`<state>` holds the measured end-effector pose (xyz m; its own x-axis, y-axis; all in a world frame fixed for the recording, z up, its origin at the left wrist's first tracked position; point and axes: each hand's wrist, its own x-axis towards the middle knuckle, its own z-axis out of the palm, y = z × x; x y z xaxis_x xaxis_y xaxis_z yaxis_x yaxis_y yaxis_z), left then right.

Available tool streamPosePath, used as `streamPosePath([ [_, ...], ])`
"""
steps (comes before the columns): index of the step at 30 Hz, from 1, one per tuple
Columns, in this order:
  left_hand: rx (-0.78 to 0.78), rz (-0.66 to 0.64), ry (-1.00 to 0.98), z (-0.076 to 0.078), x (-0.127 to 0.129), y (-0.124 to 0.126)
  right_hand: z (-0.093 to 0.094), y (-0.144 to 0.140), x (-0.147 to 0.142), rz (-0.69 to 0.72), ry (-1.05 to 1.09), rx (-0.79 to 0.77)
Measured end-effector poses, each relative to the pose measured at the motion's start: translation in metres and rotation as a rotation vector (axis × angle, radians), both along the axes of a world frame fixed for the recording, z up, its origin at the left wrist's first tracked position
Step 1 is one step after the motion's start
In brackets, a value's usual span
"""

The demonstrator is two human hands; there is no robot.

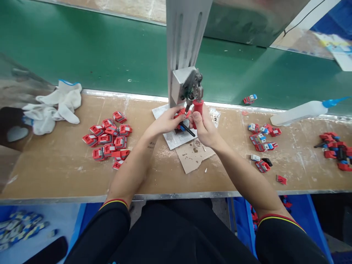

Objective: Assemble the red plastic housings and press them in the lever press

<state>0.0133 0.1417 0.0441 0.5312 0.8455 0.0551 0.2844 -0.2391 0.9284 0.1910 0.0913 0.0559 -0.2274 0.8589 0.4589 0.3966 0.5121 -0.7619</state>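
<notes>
My left hand (168, 120) is closed on a small red and blue toy part (181, 113), steadying it beneath a metal toggle clamp (192, 88). The fingers hide much of that part, and a black rod-like piece (188, 129) sticks out from it toward me. My right hand (205, 128) is wrapped round the clamp's red handle (198, 106), which points down. The clamp's plunger tip comes down right at the toy part; whether it presses on it I cannot tell. Under both hands lies a pale base plate (176, 140) at the foot of an upright metal post (185, 36).
Several red toy pieces (110, 137) are heaped left, near white gloves (64, 101). At right are more toy pieces (261, 141), a white squeeze bottle (299, 113) and red-black assemblies (339, 150). Torn cardboard (189, 161) lies before the plate. A green belt (110, 55) runs behind.
</notes>
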Motion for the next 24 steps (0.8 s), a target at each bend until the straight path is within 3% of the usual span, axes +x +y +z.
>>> streamPosePath([
  [6, -0.113, 0.073, 0.042, 0.005, -0.005, -0.009, 0.019, 0.0, 0.016, 0.103, -0.124, -0.007],
  [9, -0.13, 0.141, 0.102, 0.013, -0.02, -0.019, 0.031, -0.012, 0.038, -0.007, -0.085, 0.042],
  [13, -0.016, 0.305, 0.118, 0.025, -0.048, -0.046, 0.04, -0.048, 0.076, -0.244, 0.113, 0.133],
  [16, 0.03, 0.453, 0.028, 0.03, -0.067, -0.079, 0.032, -0.082, 0.092, -0.329, 0.316, 0.182],
  [19, 0.011, 0.601, -0.029, 0.027, -0.078, -0.119, 0.013, -0.111, 0.091, -0.313, 0.527, 0.128],
  [24, 0.007, 0.802, 0.054, 0.023, -0.075, -0.179, -0.023, -0.138, 0.08, -0.289, 0.707, 0.062],
])
